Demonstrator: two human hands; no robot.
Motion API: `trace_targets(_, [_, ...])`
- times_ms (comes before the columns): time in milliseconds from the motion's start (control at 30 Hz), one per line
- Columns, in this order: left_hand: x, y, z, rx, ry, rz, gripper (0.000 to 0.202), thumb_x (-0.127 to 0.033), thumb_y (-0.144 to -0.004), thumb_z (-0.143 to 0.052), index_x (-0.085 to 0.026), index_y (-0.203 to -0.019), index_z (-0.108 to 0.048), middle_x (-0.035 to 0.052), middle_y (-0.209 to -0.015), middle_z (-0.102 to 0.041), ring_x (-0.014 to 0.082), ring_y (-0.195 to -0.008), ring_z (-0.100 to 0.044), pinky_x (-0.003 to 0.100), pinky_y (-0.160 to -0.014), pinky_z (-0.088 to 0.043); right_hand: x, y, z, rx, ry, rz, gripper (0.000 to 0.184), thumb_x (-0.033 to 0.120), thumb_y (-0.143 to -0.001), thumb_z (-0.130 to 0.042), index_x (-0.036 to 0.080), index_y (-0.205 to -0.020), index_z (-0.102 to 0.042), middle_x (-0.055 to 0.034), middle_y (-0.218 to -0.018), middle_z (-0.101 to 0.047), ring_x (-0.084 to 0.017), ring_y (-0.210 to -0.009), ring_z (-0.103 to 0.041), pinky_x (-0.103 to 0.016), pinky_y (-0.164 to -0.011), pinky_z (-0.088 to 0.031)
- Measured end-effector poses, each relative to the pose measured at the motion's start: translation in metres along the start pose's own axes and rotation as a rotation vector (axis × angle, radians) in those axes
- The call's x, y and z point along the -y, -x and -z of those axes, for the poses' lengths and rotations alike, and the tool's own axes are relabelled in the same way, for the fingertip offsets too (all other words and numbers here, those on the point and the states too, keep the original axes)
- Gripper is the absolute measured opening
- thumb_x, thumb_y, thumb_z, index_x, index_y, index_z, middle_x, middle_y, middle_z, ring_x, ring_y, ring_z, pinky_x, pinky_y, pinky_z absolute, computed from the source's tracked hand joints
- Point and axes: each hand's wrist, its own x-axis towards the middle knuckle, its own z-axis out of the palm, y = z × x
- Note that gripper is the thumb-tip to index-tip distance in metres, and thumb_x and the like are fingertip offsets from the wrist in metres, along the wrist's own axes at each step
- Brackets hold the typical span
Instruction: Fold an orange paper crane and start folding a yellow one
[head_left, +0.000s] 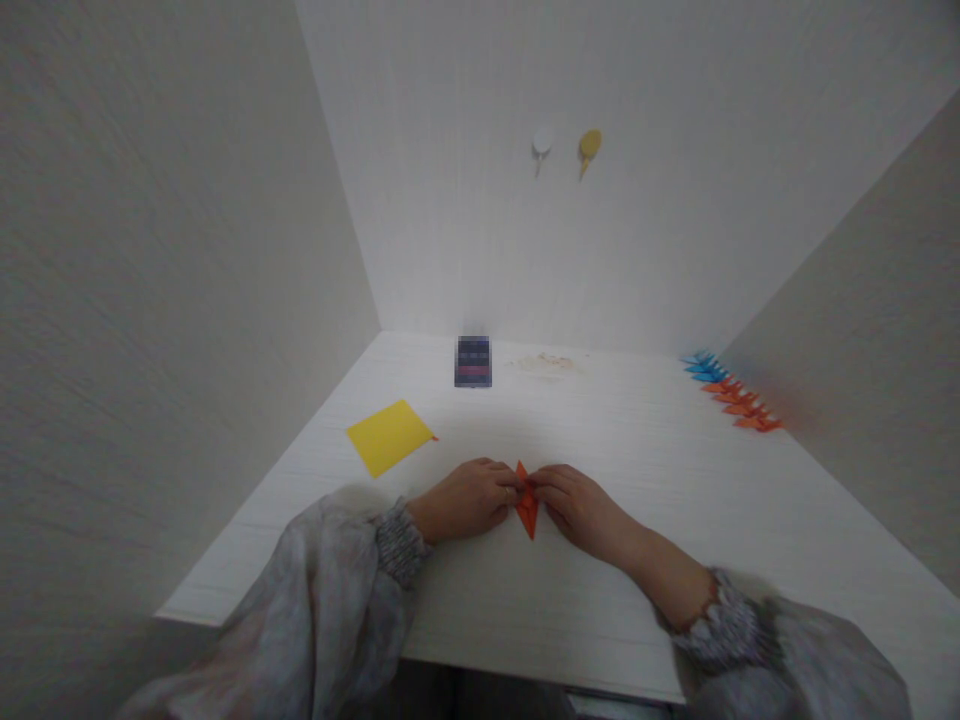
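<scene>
An orange piece of folded origami paper [528,512], narrow and diamond-shaped, lies on the white table between my hands, one point toward me and the other away. My left hand [474,500] grips its left side, fingers together, a ring on one finger. From the right, my right hand [581,505] pinches its upper part with thumb and fingertips. The fingertips cover part of the folds. To the left is a yellow sheet of paper [390,437], with a small orange tip showing at its right corner.
Blue paper cranes [703,367] and orange paper cranes [742,405] stand in a row along the right wall. A dark blurred box [473,362] sits near the back wall [480,200]. Two hooks, white [541,143] and yellow [589,145], are on that wall. Walls enclose the table [622,420].
</scene>
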Motion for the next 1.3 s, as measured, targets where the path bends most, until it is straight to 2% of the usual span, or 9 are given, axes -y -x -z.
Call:
trace_targets(200, [-0.001, 0.001, -0.002, 0.025, -0.086, -0.002, 0.020, -0.016, -0.078, -0.045, -0.018, -0.093, -0.057, 0.0026, -0.099, -0.059, 0.0156, -0.094, -0.050, 0.031, -0.087, -0.036, -0.003, 0.003, -0.004, 0.021, 0.036, 0.037, 0.024, 0.012, -0.081, -0.040, 0.014, -0.087, -0.063, -0.0080, -0.101, -0.061, -0.020, -0.094, -0.052, -0.034, -0.080, -0.044])
trace_targets(400, [-0.003, 0.004, -0.002, 0.036, -0.099, 0.020, 0.025, -0.017, -0.082, -0.040, -0.017, -0.103, -0.053, 0.0041, -0.107, -0.056, 0.0163, -0.098, -0.048, 0.031, -0.089, -0.034, -0.004, 0.006, -0.006, 0.066, 0.014, -0.013, 0.027, 0.010, -0.079, -0.043, 0.016, -0.100, -0.059, -0.0076, -0.107, -0.058, -0.020, -0.098, -0.049, -0.035, -0.084, -0.040])
trace_targets(600, [-0.005, 0.009, -0.006, 0.016, -0.075, 0.068, 0.030, -0.014, -0.084, -0.036, -0.018, -0.112, -0.047, 0.0018, -0.115, -0.053, 0.0145, -0.102, -0.046, 0.030, -0.094, -0.030, -0.005, 0.008, -0.006, 0.027, -0.083, -0.025, 0.026, 0.009, -0.079, -0.041, 0.016, -0.099, -0.058, -0.0070, -0.102, -0.059, -0.019, -0.097, -0.050, -0.035, -0.085, -0.039])
trace_targets(767, [-0.006, 0.006, -0.006, 0.033, -0.112, 0.043, 0.028, -0.017, -0.084, -0.037, -0.018, -0.109, -0.049, 0.0031, -0.114, -0.053, 0.0165, -0.101, -0.047, 0.032, -0.092, -0.032, -0.006, 0.007, -0.007, 0.024, -0.066, -0.010, 0.032, 0.011, -0.081, -0.041, 0.018, -0.110, -0.053, -0.0079, -0.105, -0.058, -0.020, -0.098, -0.049, -0.037, -0.084, -0.039])
trace_targets(967, [-0.008, 0.004, -0.002, 0.046, -0.083, 0.056, 0.027, -0.013, -0.078, -0.043, -0.016, -0.103, -0.053, 0.0038, -0.110, -0.055, 0.0166, -0.100, -0.048, 0.031, -0.093, -0.032, -0.001, 0.004, -0.006, 0.073, -0.061, -0.059, 0.027, 0.012, -0.081, -0.042, 0.018, -0.101, -0.058, -0.0078, -0.098, -0.058, -0.020, -0.095, -0.050, -0.035, -0.082, -0.039])
trace_targets(1300, [-0.006, 0.009, 0.004, 0.015, 0.037, 0.080, 0.030, -0.011, -0.074, -0.045, -0.017, -0.102, -0.054, 0.0034, -0.113, -0.054, 0.0142, -0.102, -0.048, 0.029, -0.097, -0.030, 0.000, 0.004, 0.005, 0.087, -0.182, -0.059, 0.027, 0.011, -0.082, -0.039, 0.015, -0.102, -0.057, -0.0088, -0.105, -0.056, -0.017, -0.102, -0.048, -0.033, -0.088, -0.040])
